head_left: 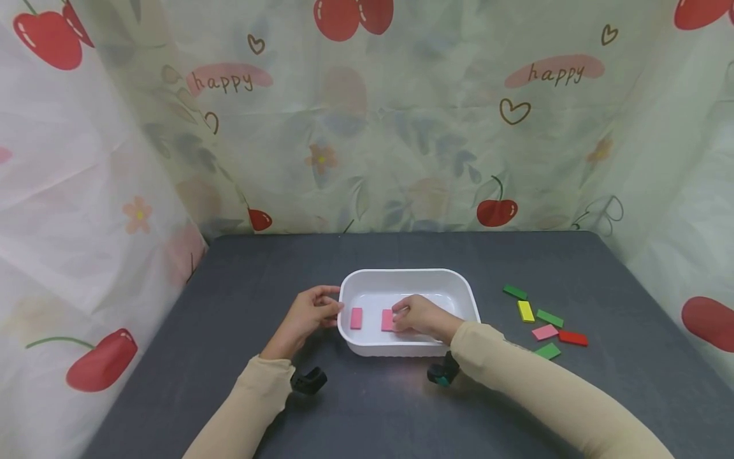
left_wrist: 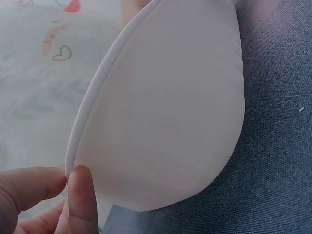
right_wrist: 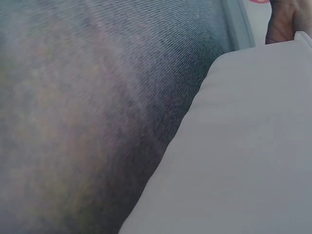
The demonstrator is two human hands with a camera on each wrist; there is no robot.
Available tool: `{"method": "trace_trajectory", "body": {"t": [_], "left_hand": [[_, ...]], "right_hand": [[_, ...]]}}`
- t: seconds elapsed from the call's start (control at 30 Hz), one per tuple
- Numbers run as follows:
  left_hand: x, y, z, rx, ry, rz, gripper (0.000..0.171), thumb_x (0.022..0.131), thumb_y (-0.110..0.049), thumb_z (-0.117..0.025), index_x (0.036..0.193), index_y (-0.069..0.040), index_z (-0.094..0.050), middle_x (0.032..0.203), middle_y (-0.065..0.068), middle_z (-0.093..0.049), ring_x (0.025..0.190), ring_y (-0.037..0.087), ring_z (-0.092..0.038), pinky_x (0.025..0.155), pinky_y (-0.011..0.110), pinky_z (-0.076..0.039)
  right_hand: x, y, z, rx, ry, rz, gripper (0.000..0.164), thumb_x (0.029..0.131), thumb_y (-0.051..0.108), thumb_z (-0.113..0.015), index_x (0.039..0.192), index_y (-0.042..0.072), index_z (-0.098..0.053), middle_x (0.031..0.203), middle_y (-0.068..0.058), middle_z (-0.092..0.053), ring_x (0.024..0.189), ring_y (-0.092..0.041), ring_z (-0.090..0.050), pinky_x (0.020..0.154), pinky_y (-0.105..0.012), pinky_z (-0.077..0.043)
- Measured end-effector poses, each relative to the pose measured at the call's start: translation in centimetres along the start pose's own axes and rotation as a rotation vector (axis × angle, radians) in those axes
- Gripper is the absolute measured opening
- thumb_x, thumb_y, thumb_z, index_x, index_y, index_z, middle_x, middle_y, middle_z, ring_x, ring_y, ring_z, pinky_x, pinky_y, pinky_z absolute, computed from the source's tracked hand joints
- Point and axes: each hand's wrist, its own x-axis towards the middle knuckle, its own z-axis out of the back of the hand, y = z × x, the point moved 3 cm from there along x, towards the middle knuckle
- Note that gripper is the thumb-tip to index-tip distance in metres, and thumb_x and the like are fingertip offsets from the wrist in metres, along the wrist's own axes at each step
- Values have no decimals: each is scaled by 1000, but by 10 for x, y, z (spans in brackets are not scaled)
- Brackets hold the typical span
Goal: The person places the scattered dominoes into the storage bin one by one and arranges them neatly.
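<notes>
Head view: my left hand (head_left: 305,319) pinched left rim of white tub (head_left: 381,349); my right hand (head_left: 427,317), nearly closed, pinched pink block (head_left: 387,320) inside tub. Likely placing step; release probably needed next.

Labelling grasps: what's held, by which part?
Left hand pinches white tub by left rim. Right hand is at a pink block inside, right side; grip unclear.

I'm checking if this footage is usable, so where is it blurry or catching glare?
Head view: fairly crisp, faint glare inside the white tub; left wrist view: dark tablecloth weave sharp, patterned curtain soft and washed out; right wrist view: tablecloth hazy and blurred at left.
</notes>
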Motion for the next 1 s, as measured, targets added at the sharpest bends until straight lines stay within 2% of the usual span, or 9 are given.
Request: {"method": "trace_trajectory", "body": {"t": [0.33, 0.8, 1.0], "left_hand": [[1, 1, 0, -1, 3, -5, 42, 88, -8, -70, 128, -8, -58, 93, 12, -67, 71, 16, -65, 69, 29, -58], [0, 2, 0, -7, 3, -11, 42, 88, -9, -70, 128, -7, -58, 92, 12, -67, 71, 16, -64, 68, 28, -58], [0, 0, -2, -30, 7, -31, 42, 87, -5, -69, 128, -3, -58, 92, 13, -66, 70, 14, -64, 65, 28, -58]], "right_hand": [[9, 7, -11, -5, 11, 7, 43, 84, 4, -71, 125, -1, -60, 103, -10, -68, 84, -16, -62, 77, -26, -54], [11, 16, -21, 12, 24, 17, 43, 84, 4, -72, 125, -1, -61, 101, -10, -69, 86, -16, -63, 80, -27, -55], [13, 19, -24, 24, 35, 30, 43, 84, 0, -70, 125, -3, -59, 100, -11, -68, 82, -14, -63, 75, -25, -55]]}}
